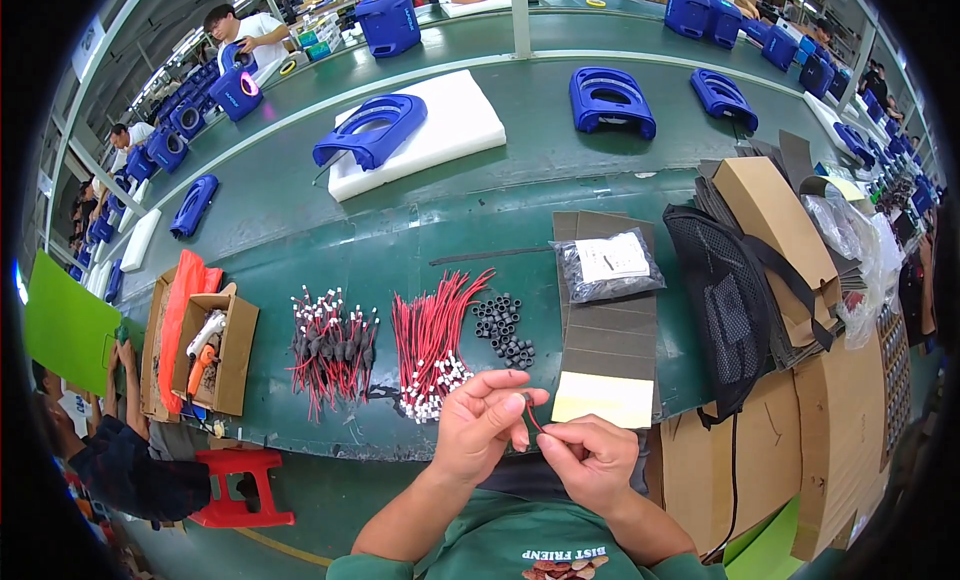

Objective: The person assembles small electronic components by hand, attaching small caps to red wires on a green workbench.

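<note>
Over the near edge of the bench, a short red and black wire point(532, 414) stretches between my two hands. My left hand point(478, 425) pinches its upper end with thumb and fingers; a small dark part there is mostly hidden. The lower end sits between the thumb and forefinger of my right hand point(592, 462). Just beyond my left hand lies a bundle of red wires point(425, 325) with white connectors. Beside it is a pile of small black ring-shaped parts point(503, 330). Farther left rests another bundle of wires point(335, 345) with black lumps along them.
A cardboard box point(240, 345) with a glue gun stands at left. At right are grey cardboard strips point(610, 350), a yellow paper pad point(603, 399), a bag of black parts point(608, 265) and a black mesh bag point(725, 310). Blue housings point(375, 128) line the far belt; people work beyond.
</note>
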The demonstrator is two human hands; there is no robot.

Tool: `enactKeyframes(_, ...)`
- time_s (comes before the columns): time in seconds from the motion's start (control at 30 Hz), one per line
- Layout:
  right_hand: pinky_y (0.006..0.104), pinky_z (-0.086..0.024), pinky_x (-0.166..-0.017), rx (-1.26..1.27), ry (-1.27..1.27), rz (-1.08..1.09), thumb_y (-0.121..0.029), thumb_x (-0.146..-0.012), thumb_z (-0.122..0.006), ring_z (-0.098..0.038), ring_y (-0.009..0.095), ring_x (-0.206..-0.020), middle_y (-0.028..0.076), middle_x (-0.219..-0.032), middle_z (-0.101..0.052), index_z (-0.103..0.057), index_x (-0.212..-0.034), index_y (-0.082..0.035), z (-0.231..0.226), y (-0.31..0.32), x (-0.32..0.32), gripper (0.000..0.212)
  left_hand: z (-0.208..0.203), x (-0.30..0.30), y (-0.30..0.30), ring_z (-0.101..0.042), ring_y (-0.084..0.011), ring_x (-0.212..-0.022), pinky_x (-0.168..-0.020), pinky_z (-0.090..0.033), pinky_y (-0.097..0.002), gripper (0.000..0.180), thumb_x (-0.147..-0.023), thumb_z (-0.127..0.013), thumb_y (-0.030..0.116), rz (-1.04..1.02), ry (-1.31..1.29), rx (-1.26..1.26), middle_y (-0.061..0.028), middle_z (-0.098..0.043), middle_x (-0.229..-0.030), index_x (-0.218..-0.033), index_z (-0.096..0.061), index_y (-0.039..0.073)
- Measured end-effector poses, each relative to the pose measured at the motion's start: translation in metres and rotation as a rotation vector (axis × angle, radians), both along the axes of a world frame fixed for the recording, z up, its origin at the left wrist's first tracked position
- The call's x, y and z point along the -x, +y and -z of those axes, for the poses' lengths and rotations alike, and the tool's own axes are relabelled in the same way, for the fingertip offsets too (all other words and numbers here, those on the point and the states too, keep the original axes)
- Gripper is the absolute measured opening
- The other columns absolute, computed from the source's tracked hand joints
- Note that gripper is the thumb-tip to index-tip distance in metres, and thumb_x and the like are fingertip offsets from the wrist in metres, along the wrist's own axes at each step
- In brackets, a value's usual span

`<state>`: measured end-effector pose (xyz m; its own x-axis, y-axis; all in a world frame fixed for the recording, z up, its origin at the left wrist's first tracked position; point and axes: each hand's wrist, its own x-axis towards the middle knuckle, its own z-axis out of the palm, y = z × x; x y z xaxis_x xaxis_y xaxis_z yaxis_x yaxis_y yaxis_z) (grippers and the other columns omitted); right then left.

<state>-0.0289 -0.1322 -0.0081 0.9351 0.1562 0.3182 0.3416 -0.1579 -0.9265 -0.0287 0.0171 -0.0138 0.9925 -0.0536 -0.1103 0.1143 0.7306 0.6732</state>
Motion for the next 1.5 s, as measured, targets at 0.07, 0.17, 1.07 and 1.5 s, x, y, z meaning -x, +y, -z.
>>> enactKeyframes(0.07, 0.0195, -0.034, -0.038, 0.004, 0.007, -0.007, -0.001, -0.067, -0.068, -0.046, 0.005, -0.042, 0.003, -0.062, -0.059, -0.065, -0.077, -0.003, 0.001, -0.001, -0.003, 0.011, -0.002, 0.002, -0.002, -0.057, -0.0109, -0.054, -0.049, -0.048, -0.0217, 0.027, -0.083, -0.055, 0.005, 0.022, 0.005, -0.018, -0.0219, -0.06, -0.096, -0.108, -0.051, -0.002)
enactKeyframes(0.17, 0.0199, -0.033, -0.037, 0.025, -0.007, -0.015, -0.001, -0.067, -0.068, -0.046, 0.005, -0.042, 0.003, -0.061, -0.058, -0.065, -0.076, -0.003, -0.001, -0.002, -0.003, 0.011, -0.003, 0.003, -0.004, -0.056, -0.0101, -0.053, -0.049, -0.048, -0.0216, 0.033, -0.083, -0.055, 0.005, 0.044, 0.038, -0.03, -0.0219, -0.059, -0.097, -0.114, -0.047, -0.003)
enactKeyframes(1.07, 0.0162, -0.041, -0.051, -0.429, 0.285, -0.261, 0.003, -0.077, -0.06, -0.052, 0.006, -0.059, 0.006, -0.085, -0.055, -0.063, -0.087, 0.003, 0.002, -0.006, -0.018, 0.01, -0.018, 0.002, 0.011, -0.061, -0.0126, -0.065, -0.058, -0.051, -0.022, 0.018, -0.083, -0.056, 0.006, 0.418, 0.068, -0.329, -0.0122, -0.063, -0.082, -0.097, -0.059, -0.005)
enactKeyframes(1.5, 0.0194, -0.045, -0.046, -0.817, 0.491, -0.037, -0.009, -0.087, -0.049, -0.055, 0.009, -0.05, 0.015, -0.078, -0.063, -0.049, -0.105, -0.001, -0.004, -0.005, -0.029, 0.02, -0.001, 0.011, 0.005, -0.06, -0.0115, -0.054, -0.047, -0.049, -0.021, 0.007, -0.083, -0.055, 0.006, 0.449, 0.118, -0.003, -0.0163, -0.063, -0.079, -0.088, -0.054, 0.0)
